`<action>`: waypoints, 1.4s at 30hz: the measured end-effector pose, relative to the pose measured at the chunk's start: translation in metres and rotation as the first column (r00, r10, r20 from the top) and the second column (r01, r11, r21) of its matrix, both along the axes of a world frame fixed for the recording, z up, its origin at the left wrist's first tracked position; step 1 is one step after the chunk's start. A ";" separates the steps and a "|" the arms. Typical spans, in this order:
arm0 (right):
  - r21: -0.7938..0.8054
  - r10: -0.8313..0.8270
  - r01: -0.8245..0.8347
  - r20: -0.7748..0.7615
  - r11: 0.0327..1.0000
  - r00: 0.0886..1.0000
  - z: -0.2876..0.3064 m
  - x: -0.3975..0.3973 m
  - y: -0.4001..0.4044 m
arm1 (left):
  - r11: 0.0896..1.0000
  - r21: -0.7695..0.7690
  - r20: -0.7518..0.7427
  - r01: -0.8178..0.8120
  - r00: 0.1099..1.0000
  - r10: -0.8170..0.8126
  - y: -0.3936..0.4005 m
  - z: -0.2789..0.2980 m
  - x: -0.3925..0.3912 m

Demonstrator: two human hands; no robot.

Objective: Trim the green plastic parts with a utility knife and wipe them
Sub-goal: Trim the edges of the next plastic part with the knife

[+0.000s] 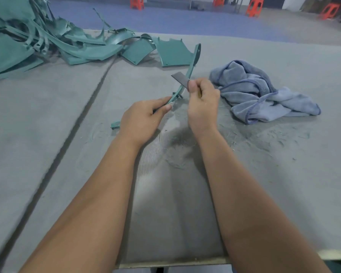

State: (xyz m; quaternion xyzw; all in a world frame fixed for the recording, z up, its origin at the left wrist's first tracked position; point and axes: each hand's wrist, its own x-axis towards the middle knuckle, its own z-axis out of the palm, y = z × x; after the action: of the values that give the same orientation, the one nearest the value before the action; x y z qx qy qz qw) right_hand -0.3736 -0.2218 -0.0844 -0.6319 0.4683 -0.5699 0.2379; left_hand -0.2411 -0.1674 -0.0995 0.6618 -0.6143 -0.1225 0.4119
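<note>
the left hand pinches the near end of a long, curved green strip, thumb and fingers closed round it, and holds it up off the grey felt table so that its far end points away toward the pile. the right hand is curled tight round the utility knife — only the flat grey blade shows past the thumb, laid against the strip's edge about midway along. so the step in hand looks like trimming, with this piece not yet finished.

a big heap of green plastic parts lies at the far left of the table, well apart from the hands; whether those are done or waiting cannot be told from here. fine green shavings are scattered on the felt under and around the wrists, which suggests a fair amount of cutting has gone on at this spot. a small green offcut sits just beside the left wrist.

the blue cloth lies crumpled to the right, near the knife hand but untouched — the wiping of this piece is still to come.
</note>
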 end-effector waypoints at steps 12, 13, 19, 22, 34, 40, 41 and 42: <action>0.071 0.138 -0.141 0.045 0.987 0.989 -0.003 0.001 0.008 | 0.999 -0.030 -0.008 -0.041 0.999 0.041 0.000 0.002 0.000; 0.059 0.092 -0.100 0.123 0.993 0.988 -0.001 -0.002 0.008 | 0.997 -0.052 -0.004 -0.061 0.998 0.061 0.001 0.002 0.000; 0.187 -0.096 0.125 -0.157 0.974 0.983 -0.005 -0.025 -0.009 | 0.947 -0.233 -0.187 -0.223 0.965 0.181 -0.001 0.016 0.012; 0.267 0.002 0.120 -0.416 0.956 0.910 -0.009 -0.027 -0.012 | 0.929 -0.247 -0.262 -0.275 0.942 0.209 -0.002 0.020 0.013; -0.056 -0.261 0.287 -0.613 0.956 0.746 0.038 -0.049 -0.051 | 0.948 -0.185 0.122 -0.257 0.952 0.282 -0.004 0.009 0.004; 0.281 -0.048 0.381 -0.747 0.881 0.663 0.037 -0.082 -0.083 | 0.948 -0.208 0.200 -0.241 0.938 0.283 -0.010 0.005 0.007; 0.305 -0.038 0.430 -0.779 0.850 0.626 0.032 -0.086 -0.084 | 0.947 -0.210 0.200 -0.244 0.937 0.286 -0.011 0.004 0.007; 0.293 -0.051 0.472 -0.806 0.832 0.589 0.028 -0.088 -0.084 | 0.945 -0.211 0.200 -0.250 0.935 0.292 -0.011 0.004 0.007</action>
State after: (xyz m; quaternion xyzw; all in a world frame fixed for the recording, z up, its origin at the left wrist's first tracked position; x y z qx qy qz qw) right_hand -0.4618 -0.3059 -0.0560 -0.6542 0.7398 -0.1392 0.0731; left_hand -0.2345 -0.1787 -0.0951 0.7096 -0.5687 0.0691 0.4102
